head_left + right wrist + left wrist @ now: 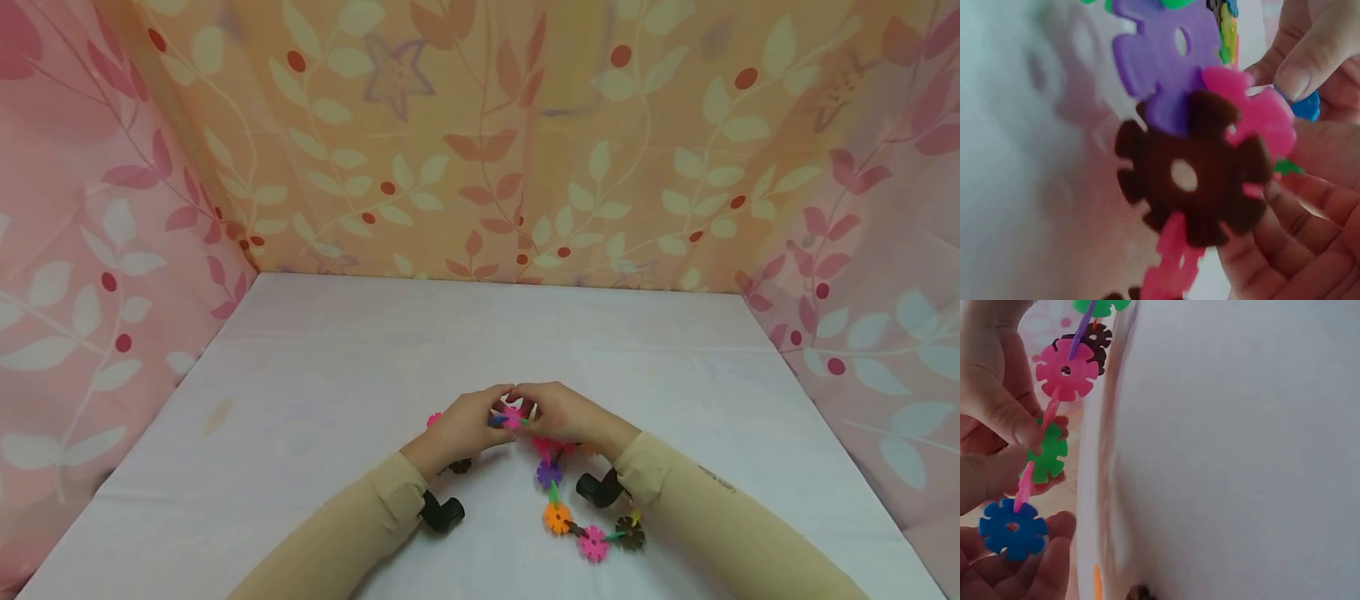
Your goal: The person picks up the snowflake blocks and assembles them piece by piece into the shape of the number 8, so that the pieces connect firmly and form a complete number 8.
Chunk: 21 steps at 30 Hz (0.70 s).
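Note:
Slotted, flower-shaped plastic building discs are joined edge to edge in a colourful chain. In the head view my left hand (pixel 465 427) and right hand (pixel 566 412) meet near the table's middle, a pink disc (pixel 513 417) between them. The left wrist view shows a blue disc (pixel 1013 529) held by my left fingers. Just above it there, my right thumb and fingers pinch a green disc (pixel 1049 452); an edge-on pink disc (pixel 1024 487) links the two. A brown disc (pixel 1192 169) and a purple disc (pixel 1175 56) hang close to the right wrist camera.
More of the chain curves below my right hand, with an orange disc (pixel 557 518) and another pink disc (pixel 594 543). Left of my left hand, a pink disc (pixel 435 419) shows partly. Patterned curtains (pixel 480 142) enclose the white table (pixel 337 333).

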Available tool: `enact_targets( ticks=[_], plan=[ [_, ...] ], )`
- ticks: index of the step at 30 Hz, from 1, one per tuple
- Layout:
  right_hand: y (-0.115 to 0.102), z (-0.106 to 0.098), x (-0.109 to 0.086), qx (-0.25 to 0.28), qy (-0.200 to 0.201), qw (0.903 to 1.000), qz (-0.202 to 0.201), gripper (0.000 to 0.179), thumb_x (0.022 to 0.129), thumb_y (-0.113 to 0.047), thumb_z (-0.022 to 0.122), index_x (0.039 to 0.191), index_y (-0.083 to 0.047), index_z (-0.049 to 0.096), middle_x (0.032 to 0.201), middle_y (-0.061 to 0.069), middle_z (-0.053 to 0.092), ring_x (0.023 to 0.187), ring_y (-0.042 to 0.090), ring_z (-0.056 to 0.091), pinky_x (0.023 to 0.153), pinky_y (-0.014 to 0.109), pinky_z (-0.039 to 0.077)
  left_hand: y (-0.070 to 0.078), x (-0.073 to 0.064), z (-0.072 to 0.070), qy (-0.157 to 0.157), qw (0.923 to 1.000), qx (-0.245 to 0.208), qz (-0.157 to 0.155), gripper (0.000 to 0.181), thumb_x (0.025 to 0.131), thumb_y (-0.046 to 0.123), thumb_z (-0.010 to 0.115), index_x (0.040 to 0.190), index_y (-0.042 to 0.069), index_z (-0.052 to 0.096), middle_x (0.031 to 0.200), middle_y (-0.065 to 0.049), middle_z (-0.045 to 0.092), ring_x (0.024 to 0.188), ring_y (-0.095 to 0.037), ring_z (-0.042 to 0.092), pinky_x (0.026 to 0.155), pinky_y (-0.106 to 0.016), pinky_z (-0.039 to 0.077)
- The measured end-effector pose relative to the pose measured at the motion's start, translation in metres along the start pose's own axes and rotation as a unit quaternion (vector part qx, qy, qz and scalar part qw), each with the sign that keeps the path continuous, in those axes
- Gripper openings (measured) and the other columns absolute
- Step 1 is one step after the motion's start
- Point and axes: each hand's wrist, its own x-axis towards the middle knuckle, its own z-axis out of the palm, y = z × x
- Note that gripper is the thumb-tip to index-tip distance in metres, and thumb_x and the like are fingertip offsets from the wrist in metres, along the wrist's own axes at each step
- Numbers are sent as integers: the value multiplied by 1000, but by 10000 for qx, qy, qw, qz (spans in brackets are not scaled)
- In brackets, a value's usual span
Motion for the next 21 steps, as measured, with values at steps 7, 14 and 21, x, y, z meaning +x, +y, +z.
enact_targets(
  ticks=[7, 14, 21],
  plan=[
    [9, 0, -9, 386, -217, 9989, 154, 30, 75, -10, 73, 101, -11, 59, 89, -2, 61, 79, 11, 59, 70, 28, 49, 1, 2, 4, 105, 9996, 244, 123, 48, 79, 24, 71, 123, 13, 56, 84, 9, 59, 75, -5, 52, 67, -20, 44],
    [15, -3, -14, 382, -541, 9978, 31, 5, 82, -12, 67, 85, -14, 64, 74, -7, 61, 67, 8, 53, 65, 27, 46, 2, 0, 1, 221, 9989, 295, 292, 34, 76, 15, 69, 109, 13, 65, 94, 5, 62, 81, -9, 53, 73, -23, 45],
    [17, -3, -15, 536, -617, 9966, -43, 7, 87, -9, 60, 84, -14, 65, 72, -4, 61, 62, 8, 50, 60, 26, 44, -3, 1, -1, 373, 9992, 104, 139, 34, 76, 14, 70, 109, 13, 65, 92, 5, 60, 78, -9, 52, 68, -24, 45]
  ],
)
